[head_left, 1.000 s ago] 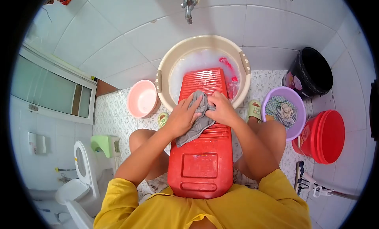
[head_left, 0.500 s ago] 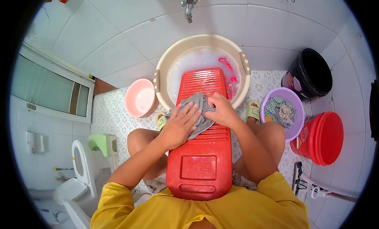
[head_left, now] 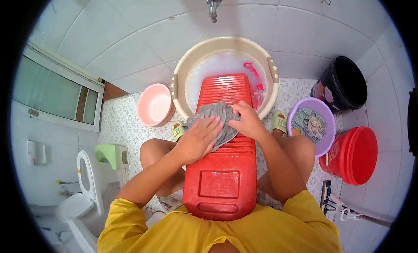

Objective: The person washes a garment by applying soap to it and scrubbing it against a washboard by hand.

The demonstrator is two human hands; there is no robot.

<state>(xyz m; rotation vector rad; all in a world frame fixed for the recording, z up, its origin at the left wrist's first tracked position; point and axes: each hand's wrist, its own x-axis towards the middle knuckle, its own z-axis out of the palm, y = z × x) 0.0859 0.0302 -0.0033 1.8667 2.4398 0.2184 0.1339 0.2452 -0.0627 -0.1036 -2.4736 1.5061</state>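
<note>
A red washboard (head_left: 220, 183) slopes from my lap into a beige tub (head_left: 179, 74) of cloudy, sudsy water. On its ridges lies a wet grey cloth (head_left: 222, 115), spread out and wrinkled. My left hand (head_left: 201, 137) rests flat on the left part of the cloth, fingers stretched out. At the cloth's right edge, my right hand (head_left: 249, 121) has its fingers curled, pinching the fabric. A pink-red item (head_left: 251, 70) floats in the water on the tub's right side.
A pink basin (head_left: 154, 105) stands left of the tub. On the right are a purple basin (head_left: 328, 137) with clothes, a black bucket (head_left: 344, 85) and a red bucket (head_left: 355, 155). The tap (head_left: 213, 6) is above the tub. A green stool (head_left: 111, 156) and toilet stand left.
My left hand has opened flat and shifted a little left and down. The grey cloth, bunched lengthwise before, is now spread wider across the ridges. My right hand stays at its right edge.
</note>
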